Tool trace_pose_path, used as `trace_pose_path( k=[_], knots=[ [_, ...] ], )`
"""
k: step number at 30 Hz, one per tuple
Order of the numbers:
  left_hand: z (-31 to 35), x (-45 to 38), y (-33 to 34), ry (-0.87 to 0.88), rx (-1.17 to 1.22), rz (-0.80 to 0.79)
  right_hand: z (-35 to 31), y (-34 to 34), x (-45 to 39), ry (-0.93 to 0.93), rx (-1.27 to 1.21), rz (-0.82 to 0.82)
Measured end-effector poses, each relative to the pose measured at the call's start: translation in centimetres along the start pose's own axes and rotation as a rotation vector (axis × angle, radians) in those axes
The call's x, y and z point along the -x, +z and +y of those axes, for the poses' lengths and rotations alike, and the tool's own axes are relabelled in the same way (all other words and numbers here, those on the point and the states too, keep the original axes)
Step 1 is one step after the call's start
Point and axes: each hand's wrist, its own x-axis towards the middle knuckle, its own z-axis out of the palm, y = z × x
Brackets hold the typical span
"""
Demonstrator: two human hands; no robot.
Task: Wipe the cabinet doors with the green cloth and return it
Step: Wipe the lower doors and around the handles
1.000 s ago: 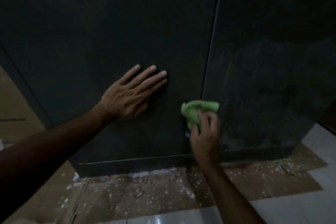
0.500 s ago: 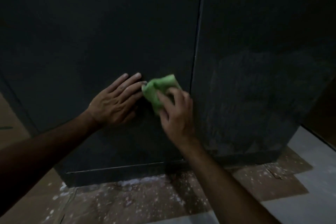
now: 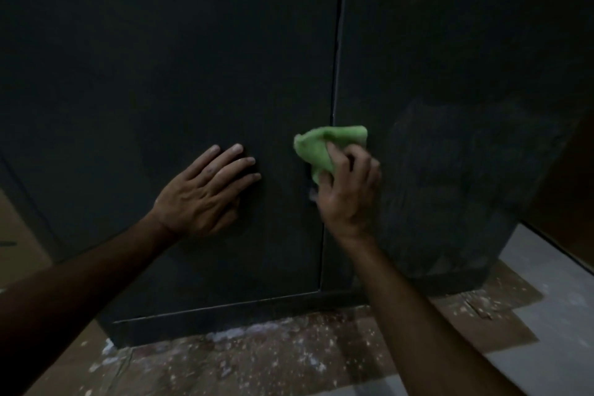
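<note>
Two dark cabinet doors fill the view, the left door (image 3: 160, 74) and the right door (image 3: 450, 74), split by a thin vertical gap. My right hand (image 3: 348, 190) grips a bunched green cloth (image 3: 324, 145) and presses it against the doors right at the gap. My left hand (image 3: 205, 196) lies flat on the left door, fingers straight and together, a short way left of the cloth. The right door shows a paler, streaky patch on its lower part.
Below the doors runs a dark plinth (image 3: 225, 318). Brown cardboard sheets (image 3: 257, 363) speckled with white dust cover the floor in front. Pale floor tiles (image 3: 553, 315) show at the lower right, and a brown surface lies at the far left edge.
My right hand has carried the cloth from the left door, near my left fingertips, rightward onto the gap between the doors. My left hand stays flat on the left door.
</note>
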Motion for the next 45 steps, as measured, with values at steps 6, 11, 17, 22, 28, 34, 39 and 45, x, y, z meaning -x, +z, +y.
trace_pose_path(
  k=[6,11,17,22,28,34,39,45],
  knots=[
    [0.5,-0.5,-0.8,-0.027,0.017,-0.030,7.0,-0.6,-7.5,0.813,-0.086,0.370],
    [2.3,-4.6,-1.9,-0.106,0.021,0.033,5.3,-1.8,-0.8,0.087,0.029,-0.053],
    [5.1,-11.6,-2.0,-0.058,0.136,-0.044,10.0,-2.6,-2.7,0.946,-0.164,0.244],
    [5.7,-11.9,-1.3,-0.149,0.344,0.123,2.2,-2.0,0.2,0.053,-0.009,-0.107],
    [4.9,-11.4,-0.7,-0.079,0.310,0.049,7.8,-4.2,5.9,0.112,-0.055,-0.314],
    [6.2,-12.2,-1.2,-0.162,0.317,0.111,4.6,-1.8,0.0,0.240,-0.057,-0.030],
    [7.5,-12.9,-0.8,-0.152,0.258,0.148,8.5,-4.6,9.2,-0.212,0.126,-0.517],
    [9.8,-13.0,0.2,-0.104,0.288,0.064,10.3,-3.6,4.3,0.675,-0.012,-0.040]
  ],
)
